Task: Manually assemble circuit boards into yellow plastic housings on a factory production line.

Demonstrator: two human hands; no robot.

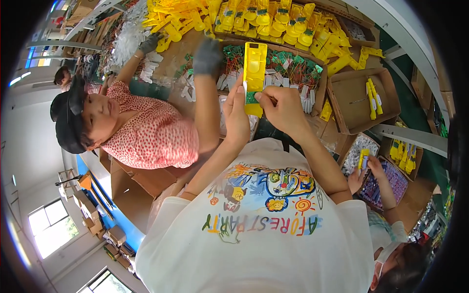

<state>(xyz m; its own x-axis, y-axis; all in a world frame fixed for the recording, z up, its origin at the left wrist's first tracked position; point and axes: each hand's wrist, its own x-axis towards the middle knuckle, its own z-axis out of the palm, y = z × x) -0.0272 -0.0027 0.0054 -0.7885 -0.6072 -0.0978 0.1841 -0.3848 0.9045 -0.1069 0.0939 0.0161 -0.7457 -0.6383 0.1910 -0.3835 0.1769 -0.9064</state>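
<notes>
Upright in front of my chest is a long yellow plastic housing (254,66), open-faced with ribs inside. My left hand (235,117) is closed around its lower left side, thumb along the edge. A small green circuit board (251,97) sits at the housing's lower part. At the board's right edge my right hand (287,110) is closed, thumb and forefinger pressed together. Beyond both hands lies a tray's worth of green circuit boards with red wires (298,66) and white plastic pieces (308,97). What the right fingertips pinch is partly hidden.
Yellow housings (264,22) are heaped at the far side. A cardboard box (344,105) on the right holds two yellow pieces (373,100). A co-worker's gloved hand (207,56) is close on the left. Another person's hands (376,168) hold a yellow piece at lower right.
</notes>
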